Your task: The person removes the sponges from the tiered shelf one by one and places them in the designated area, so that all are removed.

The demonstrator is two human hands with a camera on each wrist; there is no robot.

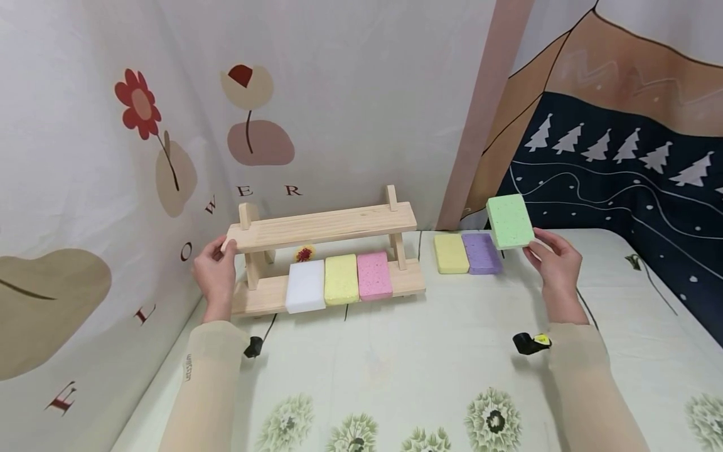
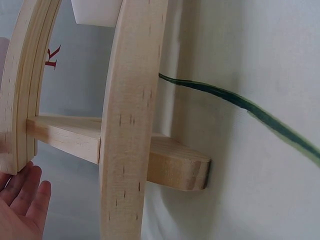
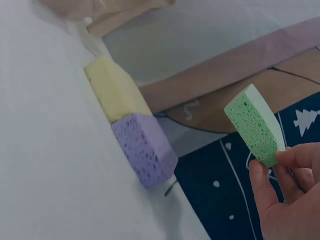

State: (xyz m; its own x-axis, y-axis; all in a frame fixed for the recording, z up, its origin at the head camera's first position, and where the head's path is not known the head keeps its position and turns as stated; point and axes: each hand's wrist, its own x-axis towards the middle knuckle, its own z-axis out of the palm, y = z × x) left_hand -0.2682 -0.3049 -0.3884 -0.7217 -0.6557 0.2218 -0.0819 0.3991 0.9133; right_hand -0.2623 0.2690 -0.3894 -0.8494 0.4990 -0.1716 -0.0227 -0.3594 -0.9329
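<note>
A green sponge (image 1: 510, 221) is pinched by one corner between the thumb and fingers of my right hand (image 1: 556, 260), raised above the table. In the right wrist view the porous side of the green sponge (image 3: 255, 127) shows. My left hand (image 1: 216, 276) grips the left end of the upper board of a two-tier wooden rack (image 1: 322, 227); in the left wrist view its fingers (image 2: 30, 192) touch the board's end. Side by side on the lower board lean a white sponge (image 1: 306, 286), a yellow sponge (image 1: 341, 279) and a pink sponge (image 1: 374, 276).
Right of the rack, a second yellow sponge (image 1: 451, 253) and a purple sponge (image 1: 482, 253) lie touching each other on the patterned tablecloth (image 1: 395, 351). Printed fabric hangs behind the table and along its left side. A black device sits at each wrist.
</note>
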